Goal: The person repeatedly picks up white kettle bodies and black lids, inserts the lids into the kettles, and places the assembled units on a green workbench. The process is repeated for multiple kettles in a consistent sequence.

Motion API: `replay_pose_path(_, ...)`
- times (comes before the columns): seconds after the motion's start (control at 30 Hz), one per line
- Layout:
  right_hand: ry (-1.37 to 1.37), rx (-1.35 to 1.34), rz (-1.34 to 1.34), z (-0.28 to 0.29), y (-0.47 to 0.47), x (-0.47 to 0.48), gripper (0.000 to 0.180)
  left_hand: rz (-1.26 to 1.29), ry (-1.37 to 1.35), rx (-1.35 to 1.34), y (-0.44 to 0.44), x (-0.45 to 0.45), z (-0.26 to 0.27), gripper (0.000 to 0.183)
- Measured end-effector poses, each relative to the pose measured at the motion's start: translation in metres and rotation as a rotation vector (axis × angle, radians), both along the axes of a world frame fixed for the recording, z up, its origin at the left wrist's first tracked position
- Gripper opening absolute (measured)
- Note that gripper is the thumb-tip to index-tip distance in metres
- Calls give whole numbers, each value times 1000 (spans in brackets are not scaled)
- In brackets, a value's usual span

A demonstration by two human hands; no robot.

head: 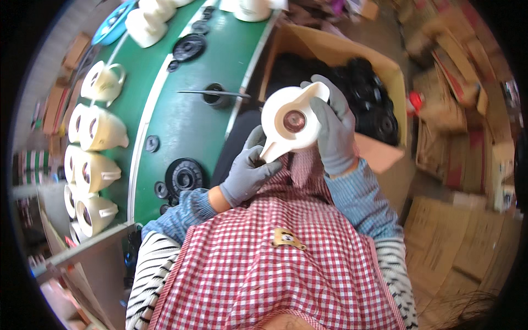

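Note:
Above my lap I hold a cream-white vacuum jug, its open mouth facing me and a coppery, reflective inside showing. My left hand, in a grey work glove, grips the jug's handle at the lower left. My right hand, gloved the same way, is closed around the spout side at the upper right. Left of the jug, a small black cup-shaped part stands on the green work surface with a thin rod lying across its top. Black round plastic discs lie nearer to me.
Several cream jugs stand in rows along the left strip of the surface. A cardboard box full of black plastic parts stands beyond my right hand. Flattened cartons cover the right side. A blue basin sits at the far left.

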State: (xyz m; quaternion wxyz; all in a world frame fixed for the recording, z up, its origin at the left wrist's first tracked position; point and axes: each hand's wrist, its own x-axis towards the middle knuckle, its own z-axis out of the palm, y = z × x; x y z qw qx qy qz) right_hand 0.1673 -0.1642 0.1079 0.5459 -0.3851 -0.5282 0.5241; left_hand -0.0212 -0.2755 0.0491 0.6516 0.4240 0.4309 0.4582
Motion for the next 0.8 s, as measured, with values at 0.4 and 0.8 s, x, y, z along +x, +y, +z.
replay_pose_path(0.4, -241, -209, 152, -76, 63, 1, 38, 902, 67, 169, 148, -283, 44, 54)
replay_pose_path(0.8, -467, -458, 184, -117, 69, 5, 40, 1316, 757, -68, 369, -462, -51, 51)
